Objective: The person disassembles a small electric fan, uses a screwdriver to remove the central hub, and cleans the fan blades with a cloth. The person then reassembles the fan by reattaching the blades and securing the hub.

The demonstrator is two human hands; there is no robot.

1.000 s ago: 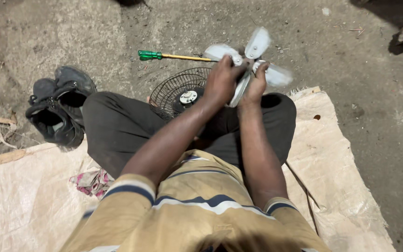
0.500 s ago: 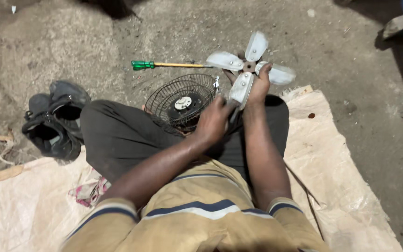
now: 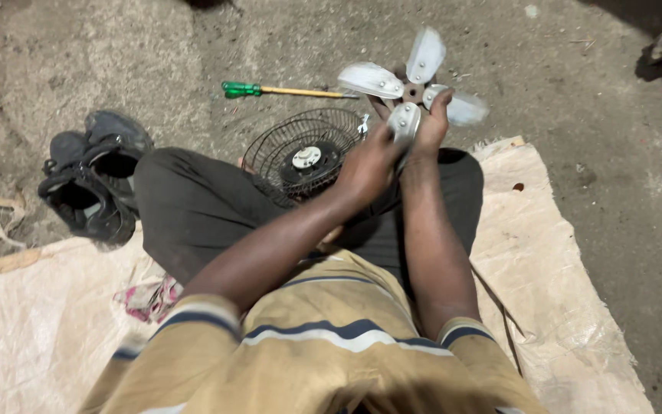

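The right hand point(image 3: 432, 123) is gripping the metal fan blade point(image 3: 411, 86) from below, fingers curled around its lower blade, holding it above the lap. The left hand point(image 3: 368, 162) is closing on the same blade just beside it. A wire fan guard point(image 3: 304, 153) is lying behind, near a green-handled screwdriver point(image 3: 285, 91) on the ground, black shoes point(image 3: 90, 176) aside.

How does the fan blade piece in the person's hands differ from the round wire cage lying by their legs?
The fan blade piece is pale metal with flat paddle-shaped blades spreading from a hub; the wire cage is dark, round and made of thin wires. The blades are held up by the left hand and right hand; the cage rests untouched against the legs. Both are round fan parts with a central hub.
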